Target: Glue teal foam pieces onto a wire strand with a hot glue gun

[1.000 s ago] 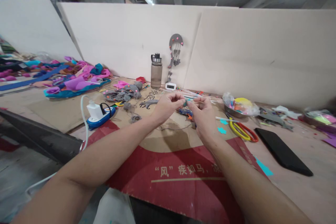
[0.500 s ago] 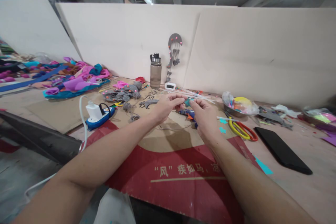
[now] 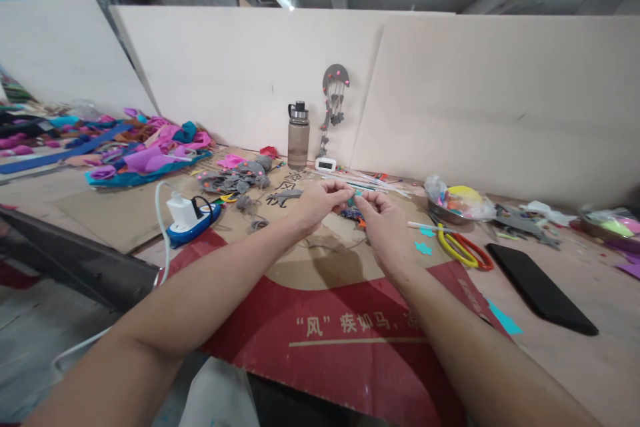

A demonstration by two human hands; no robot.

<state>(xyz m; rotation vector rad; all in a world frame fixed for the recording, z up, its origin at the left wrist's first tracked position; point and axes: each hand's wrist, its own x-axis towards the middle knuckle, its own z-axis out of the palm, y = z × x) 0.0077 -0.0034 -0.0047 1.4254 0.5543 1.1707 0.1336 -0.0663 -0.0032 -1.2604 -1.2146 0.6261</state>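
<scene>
Evidently, the desk [image 3: 620, 373] carries a red-and-tan cardboard sheet [image 3: 350, 300] reaching to its near edge, and the work is sited over that sheet's far half, well short of the desk's far edge. The left hand [image 3: 324, 205] and the right hand [image 3: 385, 217] meet there, each with thumb and forefinger pressed together at a small teal piece [image 3: 357, 197]; the right hand's other fingers appear loosely curled. A teal star-shaped cut-out [image 3: 423, 249] lies apart, flat by the cardboard's right edge.

Assessed step: close two-handed fingertip work on the teal piece. In the inspector's judgement, the next move calls for a light, steady pinch, with one side held firm while the other adjusts.

Orientation: fingertips cover most of the piece; neither its pointing direction nor its long axis can be determined.
</scene>
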